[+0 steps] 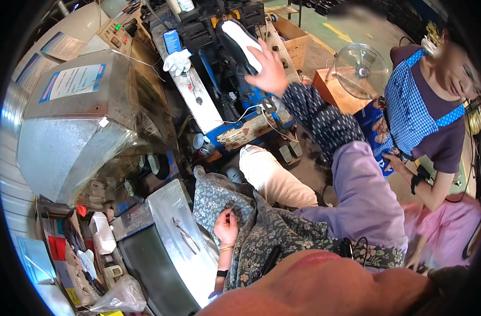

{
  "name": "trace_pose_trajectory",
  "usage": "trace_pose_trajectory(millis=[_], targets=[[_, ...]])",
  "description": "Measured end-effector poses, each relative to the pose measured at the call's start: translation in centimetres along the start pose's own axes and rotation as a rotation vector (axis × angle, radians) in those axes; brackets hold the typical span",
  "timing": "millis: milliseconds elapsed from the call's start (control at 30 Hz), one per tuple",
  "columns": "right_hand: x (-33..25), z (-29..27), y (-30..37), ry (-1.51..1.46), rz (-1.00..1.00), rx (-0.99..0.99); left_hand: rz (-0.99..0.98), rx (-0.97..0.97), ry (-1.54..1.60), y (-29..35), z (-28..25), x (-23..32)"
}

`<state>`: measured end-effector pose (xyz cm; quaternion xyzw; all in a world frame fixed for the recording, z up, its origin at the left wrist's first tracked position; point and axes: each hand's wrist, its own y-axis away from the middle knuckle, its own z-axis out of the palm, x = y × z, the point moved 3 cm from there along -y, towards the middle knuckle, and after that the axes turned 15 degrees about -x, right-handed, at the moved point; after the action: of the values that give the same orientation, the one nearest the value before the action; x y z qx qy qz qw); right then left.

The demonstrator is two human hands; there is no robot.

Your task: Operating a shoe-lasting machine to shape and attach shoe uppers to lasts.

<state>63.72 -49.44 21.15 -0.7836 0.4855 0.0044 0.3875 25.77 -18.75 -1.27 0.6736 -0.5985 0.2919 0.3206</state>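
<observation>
My right hand (269,68) reaches forward in a dotted dark sleeve, fingers spread and lying against the white sole of a black shoe (239,38). The shoe is mounted upside down on a blue and black press machine (235,100). My left hand (226,227) rests in my lap on a floral apron (261,226), its fingers curled in with nothing visible in them. It wears a thin bracelet and a dark band at the wrist.
A large metal hood (71,126) fills the left. A steel lidded box with a handle (180,237) stands by my left knee. A white glove (177,60) hangs on the machine. A person in a blue checked apron (414,116) crouches at right, near a fan (360,71) and a cardboard box (295,42).
</observation>
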Motion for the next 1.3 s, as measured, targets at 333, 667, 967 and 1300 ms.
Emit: trace_pose_trajectory(millis=[333,667,967,1300], targets=[[-12.4,-0.1,13.9,-0.475,-0.616,-0.219,-0.024,-0.286,1.399,-6.7,-9.5,4.1],[-14.3,2.8,24.1,-0.354,-1.291,-0.507,-0.568,-0.530,1.957,3.4,-7.8,0.0],[-10.9,9.8,22.8,-0.362,-0.576,-0.611,-0.198,0.282,1.690,3.6,-11.5,0.4],[-6.2,7.9,28.2,-0.209,-0.228,-0.636,-0.169,0.639,1.059,-1.0,-29.4,-11.8]])
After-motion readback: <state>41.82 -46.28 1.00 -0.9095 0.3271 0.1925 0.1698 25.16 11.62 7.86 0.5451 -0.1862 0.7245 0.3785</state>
